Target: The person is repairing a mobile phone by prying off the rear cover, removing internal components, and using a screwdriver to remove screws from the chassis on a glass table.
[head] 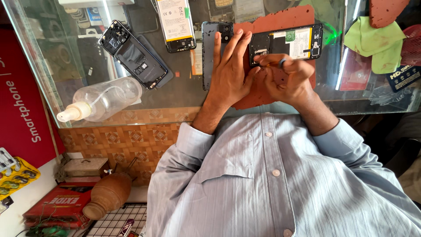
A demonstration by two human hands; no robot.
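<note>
This is a phone repair shop. On the glass counter (184, 98) lie several opened phones (133, 55) with the backs removed (one shows its battery (175, 19)), a red work mat (280, 22), and a spray bottle (103, 100).

Opened phone (287, 42), back off, black frame, battery and boards exposed, flat on red mat (280, 19) at 12 o'clock; small tool (280, 62) tip at lower-left corner.

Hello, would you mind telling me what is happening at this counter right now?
A person is working on an opened phone lying on a reddish mat on the glass counter. The left hand rests flat beside it, partly over a dark back cover. The right hand pinches a small tool at the phone's edge.
</note>
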